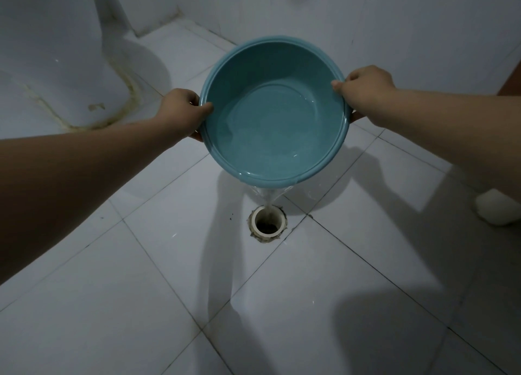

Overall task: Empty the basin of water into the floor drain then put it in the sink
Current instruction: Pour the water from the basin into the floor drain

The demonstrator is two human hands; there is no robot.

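Over on the left stands the white toilet base [56, 64], stained along its foot, and it plays no part here. Moving in, the left hand [183, 109] grips the basin's rim: thumb hooked over the lip, fingers curled underneath, clamped firm. Then the teal basin [253, 64] itself, held up in the air over the tiled floor [141, 290] and tipped toward the person so the near edge dips lowest. The water [267, 140] has pooled against that low side and spills over the lip in a thin stream [269, 198], dropping right into the floor drain [269, 222] just below. It looks like stiff, smooth plastic, light on its own but weighted by what's sloshing inside, and the load should ease as it pours. Wet plastic is likely slippery, so that rolled rim is the place to hold, one hand on each side, exactly as here. On the right, the right hand [366, 84] mirrors the left, thumb pressed on top of the rim, fingers wrapped round beneath. Further right a pale object [496, 210] sits on the floor; what it is I cannot tell. A fair amount of water remains, so the pour looks only partway through, and the sink is not in view.
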